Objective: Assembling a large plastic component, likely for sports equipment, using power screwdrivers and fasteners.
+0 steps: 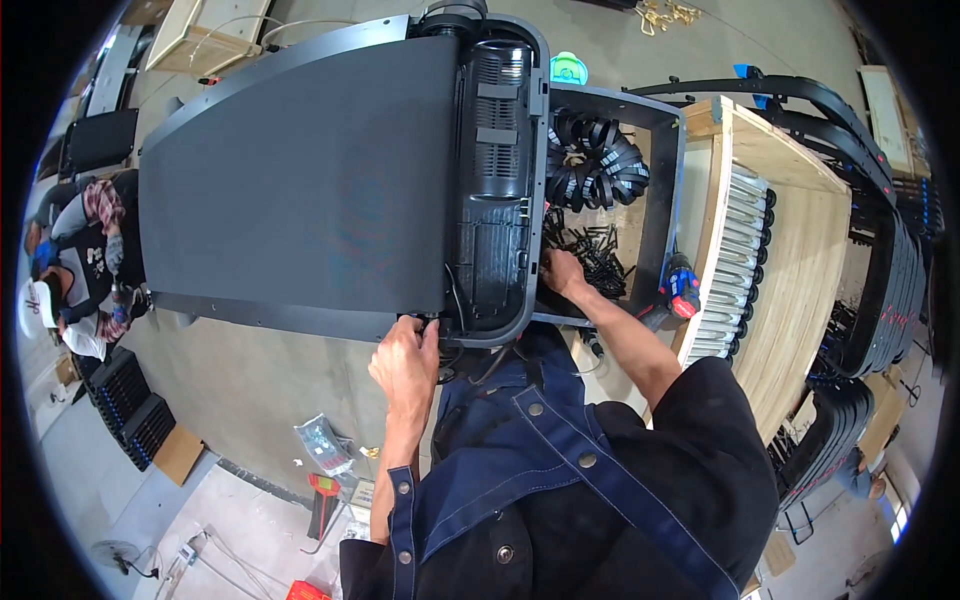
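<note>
The fingers of the left hand (402, 365) are bent and bunched at the near edge of a treadmill (345, 190), by the end of its black running belt (300, 180); I cannot tell whether they pinch anything. The right hand (565, 274) dips into the left side of a dark grey tray (668, 165), its fingertips hidden and their grip unclear, beside a loose pile of slim black parts (600, 252). Beyond that pile lies a ring of black looped straps (625, 165). The treadmill's black vented section (500, 75) sits between belt and tray. Right of the tray are a red-and-blue power drill (682, 285) and a wooden crate (800, 250) with a row of silver tubes (735, 255). At far left, a co-worker (75, 300) in a white cap leans forward.
</note>
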The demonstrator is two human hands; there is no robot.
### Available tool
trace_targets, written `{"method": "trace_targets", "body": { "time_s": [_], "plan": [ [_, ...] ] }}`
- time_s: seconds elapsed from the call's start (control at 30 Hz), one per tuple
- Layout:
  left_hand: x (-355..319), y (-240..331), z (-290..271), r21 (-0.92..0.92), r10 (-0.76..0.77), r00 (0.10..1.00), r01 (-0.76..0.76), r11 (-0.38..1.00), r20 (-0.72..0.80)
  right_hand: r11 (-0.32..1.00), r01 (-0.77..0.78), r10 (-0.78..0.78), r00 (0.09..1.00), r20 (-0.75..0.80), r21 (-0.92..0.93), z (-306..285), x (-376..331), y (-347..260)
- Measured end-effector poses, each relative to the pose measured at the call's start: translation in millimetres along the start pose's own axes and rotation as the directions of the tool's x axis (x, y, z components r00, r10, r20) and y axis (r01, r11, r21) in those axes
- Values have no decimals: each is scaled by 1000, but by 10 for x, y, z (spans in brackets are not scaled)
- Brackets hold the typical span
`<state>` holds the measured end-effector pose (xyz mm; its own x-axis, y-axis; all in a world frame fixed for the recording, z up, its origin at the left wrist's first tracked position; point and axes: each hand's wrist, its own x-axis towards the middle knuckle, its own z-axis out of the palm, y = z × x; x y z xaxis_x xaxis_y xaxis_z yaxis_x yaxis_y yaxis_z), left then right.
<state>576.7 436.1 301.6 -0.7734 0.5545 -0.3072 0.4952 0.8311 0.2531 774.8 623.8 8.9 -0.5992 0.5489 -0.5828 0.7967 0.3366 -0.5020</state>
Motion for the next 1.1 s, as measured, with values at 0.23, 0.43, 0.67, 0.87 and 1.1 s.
{"method": "trace_targets", "body": {
  "time_s": [0.23,0.43,0.67,0.87,1.1],
  "plan": [
    [-59,-99,-67,-143,78,997,-75,987,16,998,-58,62,988,-143,28,455,53,76],
    [-24,-269,-77,-265,253,965,-225,938,75,789,-236,290,957,-6,568,98,-267,266],
    [-102,-783,-58,-764,408,899,-147,628,162,-305,184,0,981,-193,934,-923,-1981,-1512],
    [-374,-685,-252,-815,621,558,522,252,550,298,441,64,876,-479,847,-470,-2547,-2473],
    [-288,-1051,-235,-855,584,677,131,502,447,764,400,-136,867,-479,507,-405,-2646,-2655]
  ]
}}
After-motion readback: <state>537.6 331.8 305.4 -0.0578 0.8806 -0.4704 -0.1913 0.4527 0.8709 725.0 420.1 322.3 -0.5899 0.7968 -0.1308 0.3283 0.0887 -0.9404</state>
